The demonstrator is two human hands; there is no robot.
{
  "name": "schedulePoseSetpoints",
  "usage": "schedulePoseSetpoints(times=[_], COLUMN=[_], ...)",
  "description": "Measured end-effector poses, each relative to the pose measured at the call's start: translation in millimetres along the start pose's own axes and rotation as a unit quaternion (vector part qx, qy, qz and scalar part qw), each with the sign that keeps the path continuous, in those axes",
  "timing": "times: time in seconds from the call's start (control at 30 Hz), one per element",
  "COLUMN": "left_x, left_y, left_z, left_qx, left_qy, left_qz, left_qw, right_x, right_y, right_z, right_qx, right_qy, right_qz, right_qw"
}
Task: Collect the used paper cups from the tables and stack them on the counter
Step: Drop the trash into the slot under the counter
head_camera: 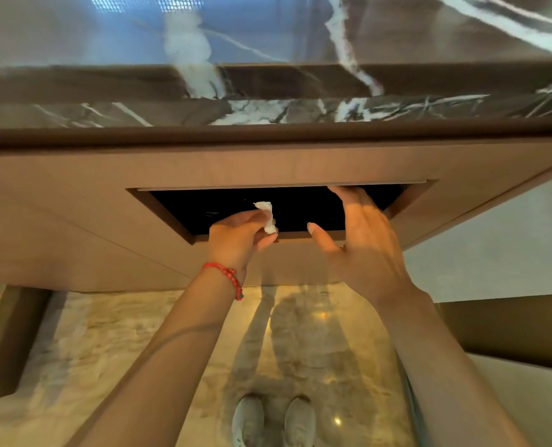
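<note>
I stand facing a wood-fronted counter whose dark marble tabletop (268, 111) with white veins runs across above my hands. My left hand (240, 235) pinches a small crumpled white tissue (267, 217), fingers curled round it, right at the dark rectangular opening (229, 204) cut into the counter's front panel (74, 204). My right hand (361, 240) is spread, fingers apart and straight, their tips reaching the upper edge of that opening and holding nothing. A red beaded bracelet (227, 277) sits on my left wrist. My pale shoes (273, 421) stand on the glossy marble floor (107, 350). I see no paper cups here.
</note>
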State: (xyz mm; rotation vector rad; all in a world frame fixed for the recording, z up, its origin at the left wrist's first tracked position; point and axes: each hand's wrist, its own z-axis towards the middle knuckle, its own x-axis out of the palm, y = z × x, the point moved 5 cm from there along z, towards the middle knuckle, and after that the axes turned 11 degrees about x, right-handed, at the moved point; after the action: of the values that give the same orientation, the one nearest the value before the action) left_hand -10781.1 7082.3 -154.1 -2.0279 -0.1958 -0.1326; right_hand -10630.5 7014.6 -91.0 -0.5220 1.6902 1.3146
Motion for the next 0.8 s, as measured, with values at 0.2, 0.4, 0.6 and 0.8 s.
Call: schedulePoseSetpoints(times=[0.2,0.4,0.6,0.8], left_x=[13,10,0,-11], left_y=[8,12,10,-3], left_z=[17,14,-5,-48], left_qx=[-0.034,-0.007,0.026,0.089], left_qy=[-0.057,-0.040,-0.011,0.010], left_qz=[-0.067,-0.041,0.008,0.064], left_qw=[0.995,0.998,1.000,0.994], right_x=[-1,2,3,1], right_y=[3,0,-2,0], right_z=[4,-2,-8,-24], right_qx=[0.003,-0.005,-0.003,-0.003], right_qy=[0.005,-0.010,-0.002,0.013], right_qz=[0.019,0.034,0.038,0.041], right_qw=[1.000,0.999,0.999,0.999])
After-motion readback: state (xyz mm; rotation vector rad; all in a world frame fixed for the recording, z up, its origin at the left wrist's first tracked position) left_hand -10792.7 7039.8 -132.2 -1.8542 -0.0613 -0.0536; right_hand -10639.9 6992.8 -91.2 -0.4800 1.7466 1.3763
